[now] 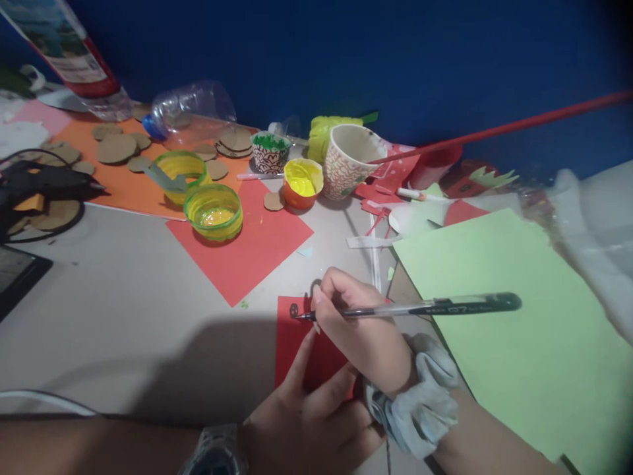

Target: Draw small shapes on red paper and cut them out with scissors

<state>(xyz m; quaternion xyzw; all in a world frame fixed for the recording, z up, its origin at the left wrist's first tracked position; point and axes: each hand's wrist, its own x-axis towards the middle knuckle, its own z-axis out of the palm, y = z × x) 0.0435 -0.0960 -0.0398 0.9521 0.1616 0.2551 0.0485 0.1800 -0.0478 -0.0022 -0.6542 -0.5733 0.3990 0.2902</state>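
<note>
On a red square of paper (326,359), a black-and-clear plastic pen (420,307) at work

Near the square's upper left corner, the pen's tip sits beside a small dark looped mark (294,310). The right hand (359,323) pinches the pen low; the left hand (311,415) spreads its fingers over the paper, gripping nothing. For clean lines, a light pinch, small finger movements and a left index finger kept clear of the ink would probably serve best.

Across the pale grey tabletop (109,277) falls a broad shadow. A light green sheet (519,330) lies to the right; farther back, round brown cardboard discs (117,149) dot an orange sheet (133,191) before a deep blue wall (316,59).
</note>
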